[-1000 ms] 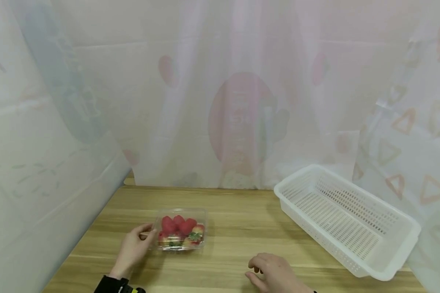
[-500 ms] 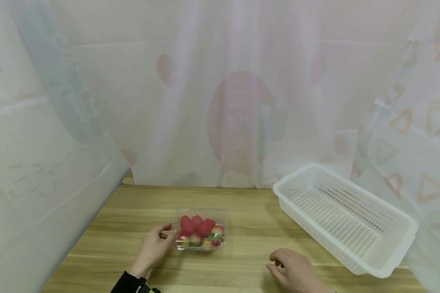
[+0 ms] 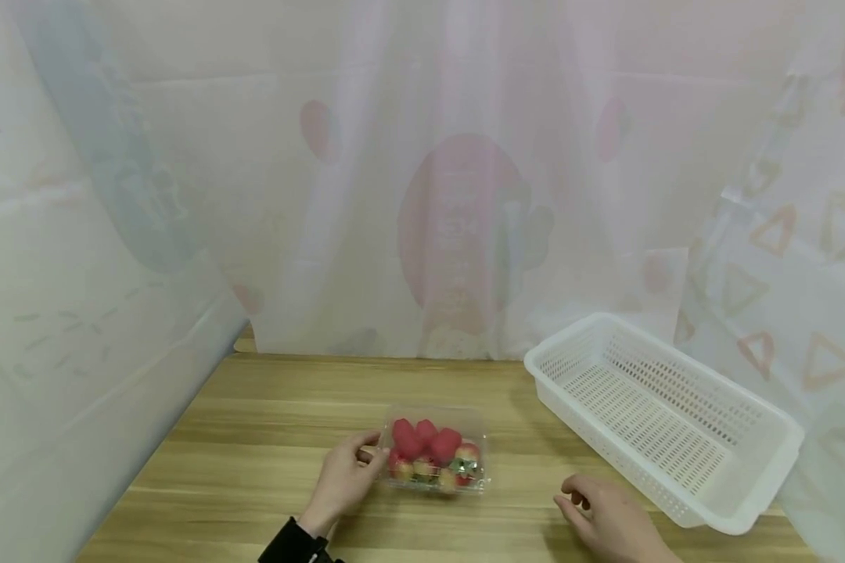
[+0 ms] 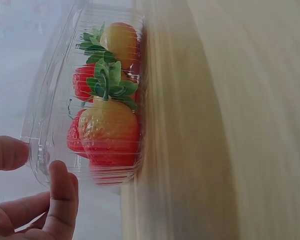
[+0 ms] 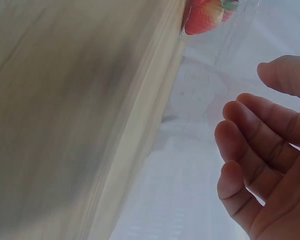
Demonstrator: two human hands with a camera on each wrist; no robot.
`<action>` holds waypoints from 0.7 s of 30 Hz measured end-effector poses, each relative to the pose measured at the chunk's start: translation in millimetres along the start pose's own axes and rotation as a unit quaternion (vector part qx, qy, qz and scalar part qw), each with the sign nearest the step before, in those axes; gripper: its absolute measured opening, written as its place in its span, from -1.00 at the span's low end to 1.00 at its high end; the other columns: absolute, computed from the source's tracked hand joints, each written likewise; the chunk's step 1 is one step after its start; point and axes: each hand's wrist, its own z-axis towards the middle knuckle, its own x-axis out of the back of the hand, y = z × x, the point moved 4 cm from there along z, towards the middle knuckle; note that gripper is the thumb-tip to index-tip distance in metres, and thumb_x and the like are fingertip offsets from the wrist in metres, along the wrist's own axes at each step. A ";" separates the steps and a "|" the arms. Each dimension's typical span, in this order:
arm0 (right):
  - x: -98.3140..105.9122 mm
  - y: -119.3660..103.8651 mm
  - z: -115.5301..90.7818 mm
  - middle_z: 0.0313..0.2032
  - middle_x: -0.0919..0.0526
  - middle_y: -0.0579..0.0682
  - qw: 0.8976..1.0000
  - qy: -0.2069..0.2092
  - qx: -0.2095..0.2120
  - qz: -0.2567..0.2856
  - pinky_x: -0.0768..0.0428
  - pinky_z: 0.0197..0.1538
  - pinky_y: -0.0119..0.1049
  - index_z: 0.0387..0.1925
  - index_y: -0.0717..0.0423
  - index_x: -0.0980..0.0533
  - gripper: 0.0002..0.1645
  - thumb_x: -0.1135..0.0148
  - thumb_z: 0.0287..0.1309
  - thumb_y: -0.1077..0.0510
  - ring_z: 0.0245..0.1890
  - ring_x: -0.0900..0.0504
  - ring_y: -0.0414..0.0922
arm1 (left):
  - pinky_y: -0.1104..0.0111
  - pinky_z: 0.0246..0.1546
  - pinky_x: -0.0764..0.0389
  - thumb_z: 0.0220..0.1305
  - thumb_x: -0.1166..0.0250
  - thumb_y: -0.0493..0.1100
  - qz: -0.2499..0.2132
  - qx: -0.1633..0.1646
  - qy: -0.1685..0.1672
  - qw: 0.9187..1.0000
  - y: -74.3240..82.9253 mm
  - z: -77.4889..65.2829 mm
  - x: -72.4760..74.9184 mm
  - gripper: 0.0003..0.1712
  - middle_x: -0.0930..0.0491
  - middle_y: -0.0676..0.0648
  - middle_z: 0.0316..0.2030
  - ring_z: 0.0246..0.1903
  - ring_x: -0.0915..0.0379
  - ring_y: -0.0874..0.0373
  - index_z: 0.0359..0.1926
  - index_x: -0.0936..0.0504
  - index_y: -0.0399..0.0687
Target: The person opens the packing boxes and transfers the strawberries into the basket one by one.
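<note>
As only the left wrist view makes plain, fingers (image 4: 63,195) pinch the box (image 4: 47,100).

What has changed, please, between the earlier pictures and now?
The left hand, pinching the clear container's edge, has moved it and its strawberries rightward over the table; the right hand, holding nothing, has shifted right too. Nothing was visibly newly gripped or released; the white basket stayed put.

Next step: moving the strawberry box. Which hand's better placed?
Left, I'd say: the left hand pinches the clear box by its edge. The right hand is nearer the white basket but holds nothing and is apart from the box.
</note>
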 end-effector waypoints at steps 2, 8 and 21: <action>1.7 4.3 -1.5 -0.50 -0.53 -0.39 1.000 0.018 0.001 -0.005 -0.48 -0.44 -0.48 -0.43 -0.14 -0.59 -0.85 -0.47 0.07 0.10 -0.46 -0.39 -0.52 | 0.49 -0.45 -0.59 0.29 -0.36 -0.10 -0.009 -0.003 -0.008 1.000 4.2 -0.9 -7.3 -0.55 -0.66 -0.24 -0.06 -0.31 -0.61 0.17 0.09 -0.62 -0.31; 5.1 14.2 -4.0 -0.53 -0.50 -0.41 0.996 0.080 0.022 -0.032 -0.42 -0.51 -0.49 -0.45 -0.14 -0.59 -0.76 -0.55 -0.10 0.15 -0.52 -0.40 -0.50 | 0.50 -0.46 -0.58 0.31 -0.34 -0.08 -0.030 -0.014 -0.026 0.999 13.6 -1.6 -25.0 -0.54 -0.63 -0.26 -0.06 -0.31 -0.60 0.18 0.12 -0.62 -0.29; 5.5 17.8 -1.3 -0.53 -0.54 -0.40 0.995 0.082 0.033 -0.040 -0.44 -0.50 -0.49 -0.45 -0.16 -0.58 -0.76 -0.54 -0.08 0.15 -0.51 -0.45 -0.47 | 0.52 -0.47 -0.59 0.32 -0.32 -0.15 -0.047 -0.031 -0.019 0.998 26.4 -5.9 -39.2 -0.57 -0.63 -0.26 0.01 -0.36 -0.59 0.29 0.13 -0.60 -0.28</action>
